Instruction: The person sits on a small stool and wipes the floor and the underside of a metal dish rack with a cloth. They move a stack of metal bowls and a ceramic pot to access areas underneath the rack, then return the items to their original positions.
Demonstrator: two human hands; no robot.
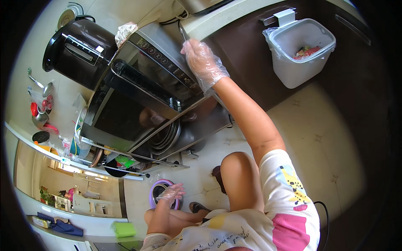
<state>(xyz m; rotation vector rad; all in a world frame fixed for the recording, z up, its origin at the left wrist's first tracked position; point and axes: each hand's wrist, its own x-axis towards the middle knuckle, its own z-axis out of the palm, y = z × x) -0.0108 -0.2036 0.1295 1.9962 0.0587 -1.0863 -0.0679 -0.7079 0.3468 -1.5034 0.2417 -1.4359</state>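
Observation:
My right hand (204,61), in a clear plastic glove, is at the control-panel edge of a black microwave oven (147,70). Its fingers are bent, and a narrow grey thing (184,33) shows just beyond them; whether they grip it is hidden. The microwave's door, with its long black handle (143,84), looks closed. Lower down, my left hand (171,193), also gloved in clear plastic, hovers with fingers spread in front of a purple-rimmed round basin (153,191). Nothing shows in that hand.
A white waste bin (298,73) with a plastic liner and some scraps hangs from a dark cabinet front (241,53). Left of the microwave stands a black electric water boiler (81,53). Stacked pans (166,138) sit on the rack below. Tiled floor (301,138) lies around me.

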